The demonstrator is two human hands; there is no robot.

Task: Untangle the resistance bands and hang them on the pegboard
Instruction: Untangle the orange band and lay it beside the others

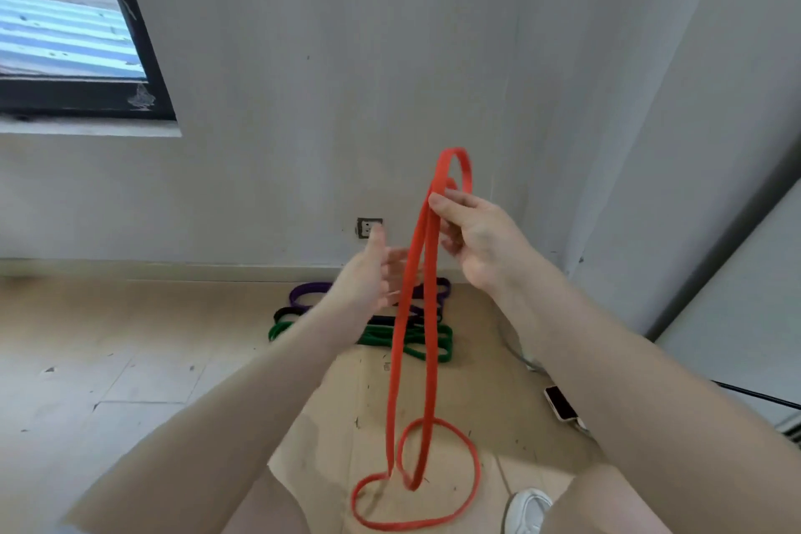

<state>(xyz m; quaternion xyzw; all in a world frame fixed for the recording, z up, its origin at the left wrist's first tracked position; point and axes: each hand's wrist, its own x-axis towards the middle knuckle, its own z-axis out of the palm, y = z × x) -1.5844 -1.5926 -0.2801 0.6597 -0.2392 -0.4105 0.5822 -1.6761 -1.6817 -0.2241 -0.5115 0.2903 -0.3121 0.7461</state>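
A long red resistance band (pixel 409 317) hangs in front of me, folded over at the top, its lower loops lying curled on the cardboard. My right hand (pixel 472 234) pinches the band just under its top fold. My left hand (pixel 372 273) is beside the hanging strands with fingers spread and holds nothing. A tangle of bands lies on the floor by the wall: purple (pixel 310 293), black (pixel 288 312) and green (pixel 427 343). No pegboard is in view.
Flattened cardboard (pixel 342 416) covers the floor below my hands. A phone (pixel 561 403) on a cable lies at the right, a white shoe (pixel 526 509) at the bottom. A wall socket (pixel 368 225) sits low on the wall, a window (pixel 69 26) at upper left.
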